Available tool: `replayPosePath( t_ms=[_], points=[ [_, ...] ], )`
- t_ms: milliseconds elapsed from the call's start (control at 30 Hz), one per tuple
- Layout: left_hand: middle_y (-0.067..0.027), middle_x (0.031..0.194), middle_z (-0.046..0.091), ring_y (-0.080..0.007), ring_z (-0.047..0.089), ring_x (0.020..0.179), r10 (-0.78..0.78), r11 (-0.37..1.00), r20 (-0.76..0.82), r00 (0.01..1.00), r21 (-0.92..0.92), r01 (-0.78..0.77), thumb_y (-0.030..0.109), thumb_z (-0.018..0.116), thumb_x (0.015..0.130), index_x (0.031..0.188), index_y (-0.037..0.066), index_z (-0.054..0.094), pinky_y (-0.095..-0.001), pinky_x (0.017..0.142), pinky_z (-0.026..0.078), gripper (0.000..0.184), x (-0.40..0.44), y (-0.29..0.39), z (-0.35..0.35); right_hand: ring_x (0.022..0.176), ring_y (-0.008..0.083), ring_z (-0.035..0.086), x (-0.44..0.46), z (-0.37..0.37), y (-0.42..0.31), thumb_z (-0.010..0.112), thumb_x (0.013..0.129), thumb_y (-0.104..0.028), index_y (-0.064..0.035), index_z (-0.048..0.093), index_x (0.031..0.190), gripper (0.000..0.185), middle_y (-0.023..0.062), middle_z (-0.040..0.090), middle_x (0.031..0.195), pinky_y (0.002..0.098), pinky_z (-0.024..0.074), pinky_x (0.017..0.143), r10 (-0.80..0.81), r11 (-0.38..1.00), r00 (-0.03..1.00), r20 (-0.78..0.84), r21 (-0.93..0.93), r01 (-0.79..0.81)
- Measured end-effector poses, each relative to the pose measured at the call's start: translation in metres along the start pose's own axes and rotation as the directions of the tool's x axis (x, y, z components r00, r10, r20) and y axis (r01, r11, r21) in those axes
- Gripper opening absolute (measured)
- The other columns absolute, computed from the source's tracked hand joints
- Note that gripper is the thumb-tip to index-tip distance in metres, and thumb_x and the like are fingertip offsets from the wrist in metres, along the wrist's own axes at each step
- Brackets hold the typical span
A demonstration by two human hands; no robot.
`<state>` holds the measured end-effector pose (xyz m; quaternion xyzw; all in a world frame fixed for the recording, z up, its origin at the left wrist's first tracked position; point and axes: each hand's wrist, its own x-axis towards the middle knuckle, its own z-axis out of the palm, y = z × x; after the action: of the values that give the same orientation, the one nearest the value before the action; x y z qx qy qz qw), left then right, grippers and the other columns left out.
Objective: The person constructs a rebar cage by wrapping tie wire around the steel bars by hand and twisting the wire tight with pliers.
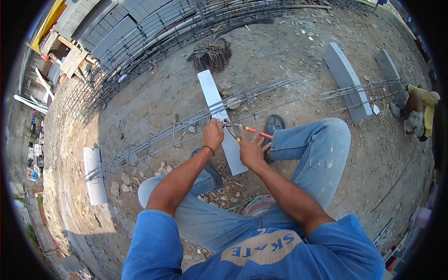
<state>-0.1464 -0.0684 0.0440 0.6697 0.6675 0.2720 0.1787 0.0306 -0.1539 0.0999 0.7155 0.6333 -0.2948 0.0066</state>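
A long rebar cage with square stirrups lies across a pale block in front of me. My left hand is closed at the near bars, beside the block; what its fingers pinch is hidden. My right hand holds a pair of pincers with red and yellow handles. The handles are spread apart, with fingers around and between them. The pincers' jaws point left, close to my left fingertips and the near bar.
Another block supports the cage's left end. A bundle of cut wire lies beyond, with stacked rebar cages behind it. Grey slabs carry another cage at right, near a seated person. A bucket stands between my legs.
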Motion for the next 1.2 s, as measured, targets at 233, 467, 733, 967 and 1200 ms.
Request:
replayPosePath(
  t_ms=[233, 467, 733, 967, 1200],
  points=[
    [-0.0296, 0.125, 0.066, -0.0394, 0.069, 0.118, -0.453, 0.372, 0.433, 0.779, -0.703, 0.606, 0.015, 0.043, 0.110, 0.112, -0.012, 0.060, -0.0428, 0.098, 0.062, 0.032, 0.025, -0.025, -0.028, 0.134, 0.0551, 0.048, -0.030, 0.004, 0.001, 0.052, 0.107, -0.024, -0.0027, 0.019, 0.166, 0.071, 0.0334, 0.044, 0.149, 0.0650, 0.0400, 0.106, -0.014, 0.982, 0.985, 0.171, 0.187, -0.019],
    [-0.0324, 0.138, 0.057, -0.0426, 0.059, 0.133, -0.343, 0.053, 0.644, 0.683, -0.713, 0.699, 0.009, 0.041, 0.110, 0.121, -0.015, 0.054, -0.0475, 0.111, 0.054, 0.030, 0.012, 0.012, -0.015, 0.103, 0.0389, 0.067, -0.037, 0.066, 0.008, 0.058, 0.101, -0.020, 0.0056, 0.046, 0.151, 0.057, 0.0224, 0.056, 0.127, 0.0531, 0.0531, 0.087, -0.288, 0.935, 0.947, -0.139, -0.253, 0.248],
    [-0.0301, 0.143, 0.056, -0.0403, 0.056, 0.137, -0.245, 0.290, 0.391, 0.887, -0.844, 0.452, 0.006, 0.040, 0.112, 0.116, -0.014, 0.059, -0.0446, 0.116, 0.051, 0.027, 0.037, 0.020, -0.010, 0.104, 0.0377, 0.067, -0.032, 0.067, 0.010, 0.060, 0.096, -0.014, 0.0070, 0.047, 0.150, 0.059, 0.0236, 0.054, 0.132, 0.0491, 0.0571, 0.081, -0.293, 0.929, 0.956, -0.025, -0.242, 0.278],
    [-0.0152, 0.108, 0.077, -0.0205, 0.074, 0.093, -0.117, 0.904, 0.344, 0.932, -0.351, 0.243, 0.005, 0.054, 0.107, 0.113, -0.011, 0.071, -0.0283, 0.087, 0.059, 0.025, 0.027, 0.037, 0.009, 0.101, 0.0383, 0.070, -0.031, 0.067, 0.012, 0.063, 0.093, -0.016, 0.0110, 0.046, 0.148, 0.064, 0.0251, 0.059, 0.127, 0.0487, 0.0585, 0.079, -0.310, 0.924, 0.951, -0.018, -0.241, 0.297],
    [-0.0208, 0.133, 0.067, -0.0279, 0.069, 0.118, -0.320, 0.348, 0.151, 0.935, -0.899, 0.265, 0.007, 0.056, 0.108, 0.116, -0.010, 0.064, -0.0363, 0.105, 0.059, 0.021, 0.089, 0.040, -0.021, 0.103, 0.0396, 0.071, -0.027, 0.070, 0.009, 0.065, 0.092, -0.016, 0.0124, 0.051, 0.141, 0.058, 0.0268, 0.061, 0.127, 0.0494, 0.0597, 0.076, -0.309, 0.934, 0.951, -0.022, -0.197, 0.299]
  ],
)
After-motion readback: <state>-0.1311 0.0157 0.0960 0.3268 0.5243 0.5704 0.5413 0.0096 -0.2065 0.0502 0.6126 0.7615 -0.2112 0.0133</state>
